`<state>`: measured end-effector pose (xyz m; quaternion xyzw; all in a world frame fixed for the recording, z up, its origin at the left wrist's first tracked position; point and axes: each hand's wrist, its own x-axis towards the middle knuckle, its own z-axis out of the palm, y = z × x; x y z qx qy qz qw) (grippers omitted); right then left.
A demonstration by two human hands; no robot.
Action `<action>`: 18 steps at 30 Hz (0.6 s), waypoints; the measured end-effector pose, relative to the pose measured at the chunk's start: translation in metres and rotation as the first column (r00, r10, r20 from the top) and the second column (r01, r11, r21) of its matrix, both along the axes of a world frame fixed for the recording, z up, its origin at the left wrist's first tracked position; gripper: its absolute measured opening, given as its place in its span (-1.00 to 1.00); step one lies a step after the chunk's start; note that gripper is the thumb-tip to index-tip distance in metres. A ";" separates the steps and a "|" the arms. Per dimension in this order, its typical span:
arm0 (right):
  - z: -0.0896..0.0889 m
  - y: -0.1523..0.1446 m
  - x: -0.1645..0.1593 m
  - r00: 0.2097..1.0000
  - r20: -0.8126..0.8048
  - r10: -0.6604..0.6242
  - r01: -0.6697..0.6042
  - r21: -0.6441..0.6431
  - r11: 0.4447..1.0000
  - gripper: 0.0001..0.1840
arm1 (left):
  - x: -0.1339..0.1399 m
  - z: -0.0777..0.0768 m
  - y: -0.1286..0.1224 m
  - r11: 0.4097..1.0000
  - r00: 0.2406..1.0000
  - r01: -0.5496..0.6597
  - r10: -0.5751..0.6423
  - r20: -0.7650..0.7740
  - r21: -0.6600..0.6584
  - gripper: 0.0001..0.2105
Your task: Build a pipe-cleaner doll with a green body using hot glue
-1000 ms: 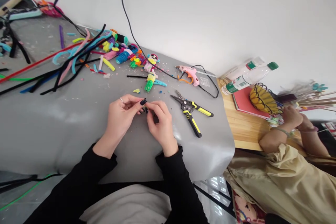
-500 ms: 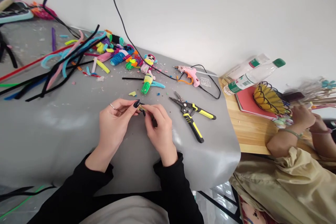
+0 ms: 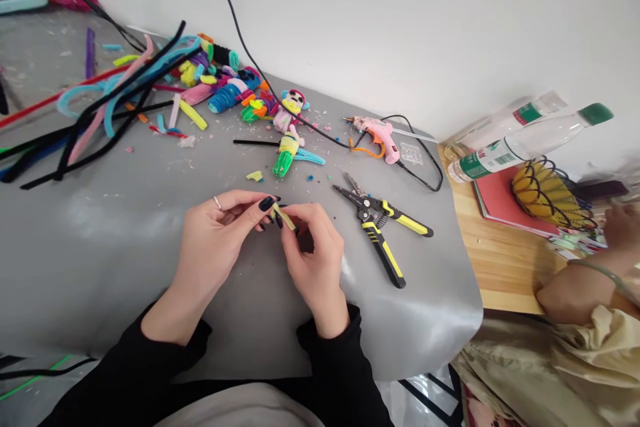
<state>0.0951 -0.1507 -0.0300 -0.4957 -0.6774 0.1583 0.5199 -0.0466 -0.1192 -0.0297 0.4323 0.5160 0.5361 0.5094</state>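
Observation:
Between my two hands is a short yellow piece of pipe cleaner [image 3: 285, 217], pinched by the fingertips of both. My left hand [image 3: 215, 247] grips its left end between thumb and index finger. My right hand [image 3: 315, 257] pinches it from the other side, fingers curled. Just beyond lie a small yellow scrap [image 3: 255, 175] and a green and yellow pipe-cleaner figure [image 3: 285, 155]. A pink doll [image 3: 289, 110] with a blue-eared head touches that figure's far end. Pliers with black and yellow handles [image 3: 377, 223] rest splayed to the right of my right hand.
A pink glue gun [image 3: 376, 135] with its cord lies at the back right. Loose pipe cleaners [image 3: 113, 100] and several colourful figures [image 3: 227, 95] heap at the back left. Bottles [image 3: 525, 147] and a wire basket [image 3: 545, 193] stand right, beside another person's arm [image 3: 575, 290].
The view has shifted, so the tools sit further right in the picture. More of the yellow piece now shows between my fingers, tilted down to the right.

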 end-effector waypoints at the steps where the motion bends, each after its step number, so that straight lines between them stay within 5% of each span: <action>1: 0.000 0.000 0.000 1.000 -0.001 -0.005 0.005 -0.002 1.000 -0.81 | -0.001 -0.001 0.000 1.000 1.000 0.008 -0.008 -0.002 -0.002 -0.82; 18: -0.001 0.000 0.000 0.999 -0.048 -0.022 0.023 0.005 1.000 -0.84 | -0.002 -0.001 0.001 0.998 0.999 0.047 -0.047 0.001 -0.029 -0.89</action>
